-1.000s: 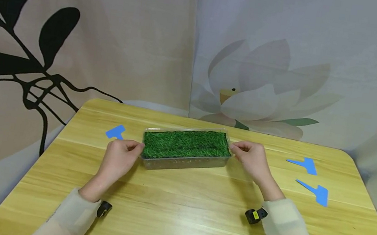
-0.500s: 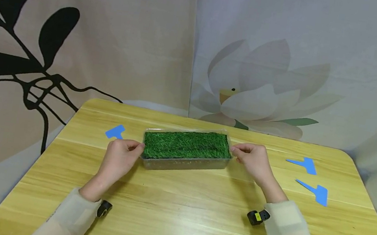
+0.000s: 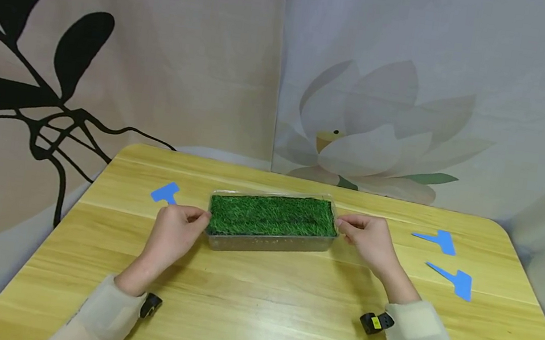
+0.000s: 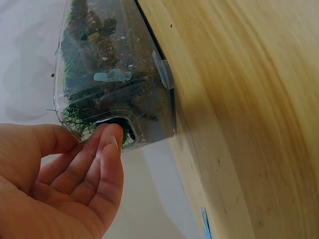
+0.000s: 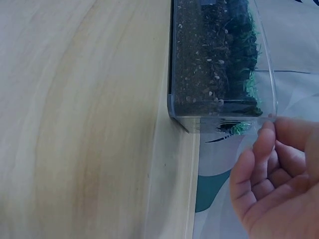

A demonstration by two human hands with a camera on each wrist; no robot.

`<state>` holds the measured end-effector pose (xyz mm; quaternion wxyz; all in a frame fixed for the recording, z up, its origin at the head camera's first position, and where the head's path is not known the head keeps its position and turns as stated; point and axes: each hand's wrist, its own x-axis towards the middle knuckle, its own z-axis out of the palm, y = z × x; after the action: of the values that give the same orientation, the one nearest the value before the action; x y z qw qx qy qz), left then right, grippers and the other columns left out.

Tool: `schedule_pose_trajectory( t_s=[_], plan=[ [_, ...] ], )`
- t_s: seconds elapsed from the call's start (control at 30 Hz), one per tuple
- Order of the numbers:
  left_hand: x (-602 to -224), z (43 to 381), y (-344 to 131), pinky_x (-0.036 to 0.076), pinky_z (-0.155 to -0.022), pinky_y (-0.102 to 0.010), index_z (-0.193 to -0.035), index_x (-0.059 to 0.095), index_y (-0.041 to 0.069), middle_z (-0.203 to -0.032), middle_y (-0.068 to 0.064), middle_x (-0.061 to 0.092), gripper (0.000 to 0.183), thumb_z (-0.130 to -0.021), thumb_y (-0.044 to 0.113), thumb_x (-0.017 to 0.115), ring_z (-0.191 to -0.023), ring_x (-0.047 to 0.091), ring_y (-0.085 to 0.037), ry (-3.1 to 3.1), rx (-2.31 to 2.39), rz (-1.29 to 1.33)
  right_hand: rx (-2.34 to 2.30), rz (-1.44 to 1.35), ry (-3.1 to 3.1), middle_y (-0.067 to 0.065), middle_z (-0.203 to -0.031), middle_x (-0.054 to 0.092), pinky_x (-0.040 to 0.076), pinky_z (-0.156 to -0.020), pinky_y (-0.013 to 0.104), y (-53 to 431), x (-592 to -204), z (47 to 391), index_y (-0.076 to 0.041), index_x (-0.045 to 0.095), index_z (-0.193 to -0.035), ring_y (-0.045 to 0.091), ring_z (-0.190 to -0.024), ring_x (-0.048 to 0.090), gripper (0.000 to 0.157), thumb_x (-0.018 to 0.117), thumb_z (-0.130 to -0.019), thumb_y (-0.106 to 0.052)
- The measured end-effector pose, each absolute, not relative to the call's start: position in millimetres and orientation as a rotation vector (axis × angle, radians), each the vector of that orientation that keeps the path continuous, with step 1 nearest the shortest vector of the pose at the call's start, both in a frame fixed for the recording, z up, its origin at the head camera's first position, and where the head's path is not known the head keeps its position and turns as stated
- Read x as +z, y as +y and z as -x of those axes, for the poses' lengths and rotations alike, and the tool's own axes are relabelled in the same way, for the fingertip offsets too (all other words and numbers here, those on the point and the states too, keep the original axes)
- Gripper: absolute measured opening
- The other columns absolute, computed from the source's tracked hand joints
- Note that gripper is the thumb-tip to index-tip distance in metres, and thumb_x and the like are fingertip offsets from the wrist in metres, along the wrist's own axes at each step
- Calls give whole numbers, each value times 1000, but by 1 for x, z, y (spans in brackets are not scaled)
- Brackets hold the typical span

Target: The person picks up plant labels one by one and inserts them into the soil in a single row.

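Note:
A clear plastic box [image 3: 268, 244] stands on the wooden table, with short green grass turf [image 3: 274, 216] across its top. Through its wall in the right wrist view, dark soil [image 5: 197, 64] with pale specks shows below the green. My left hand [image 3: 173, 234] pinches the box's left end at the rim; in the left wrist view its thumb and fingers [image 4: 112, 144] meet at an opening in the end wall. At the opposite end, my right hand [image 3: 371, 243] pinches the rim's corner between thumb and fingertips, its other fingers [image 5: 244, 174] loosely bent below.
On the table [image 3: 253, 317], one blue T-shaped plant label [image 3: 164, 191] lies just beyond my left hand. Two more, an upper label [image 3: 442, 242] and a lower label [image 3: 462, 284], lie to the right. A patterned curtain [image 3: 203, 69] hangs right behind the table's far edge.
The box has shifted slightly to the right and toward me, its right end a bit more. Both hands have moved along with it, keeping their grip. The labels stay put.

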<state>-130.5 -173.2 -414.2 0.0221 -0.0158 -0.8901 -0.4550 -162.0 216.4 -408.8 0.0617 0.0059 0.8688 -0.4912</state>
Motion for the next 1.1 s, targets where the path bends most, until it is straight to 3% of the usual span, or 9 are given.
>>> schedule_pose_trajectory(
  t_s=[0.2, 0.33, 0.57, 1.1],
  plan=[
    [-414, 130, -171, 37, -50, -27, -107, 81, -1, -71, -12, 73, 21, -103, 12, 64, -44, 33, -9, -2768, -1399, 66, -1491, -39, 2621, 15, -118, 76, 59, -84, 40, 221, -409, 157, -2, 76, -123, 34, -99, 72, 30, 67, -105, -24],
    [-413, 130, -169, 37, -50, -26, -107, 81, -2, -70, -13, 73, 21, -103, 11, 64, -43, 32, -9, -2769, -1397, 79, -1489, -56, 2616, 15, -117, 76, 59, -86, 44, 223, -408, 155, -3, 76, -124, 34, -100, 71, 32, 68, -104, -27],
    [-413, 129, -166, 38, -50, -27, -108, 80, -3, -97, -17, 78, 20, -102, 10, 65, -44, 33, -9, -2755, -1415, 103, -1496, -60, 2600, 16, -120, 75, 58, -88, 45, 227, -407, 150, -3, 75, -125, 33, -101, 71, 32, 68, -105, -27],
    [-411, 124, -158, 32, -44, -24, -107, 81, -1, -80, -13, 76, 20, -103, 11, 66, -42, 33, -10, -2799, -1458, 96, -1439, -45, 2603, 13, -117, 76, 60, -90, 46, 241, -407, 134, -4, 76, -123, 29, -105, 73, 30, 67, -105, -26]
  ],
)
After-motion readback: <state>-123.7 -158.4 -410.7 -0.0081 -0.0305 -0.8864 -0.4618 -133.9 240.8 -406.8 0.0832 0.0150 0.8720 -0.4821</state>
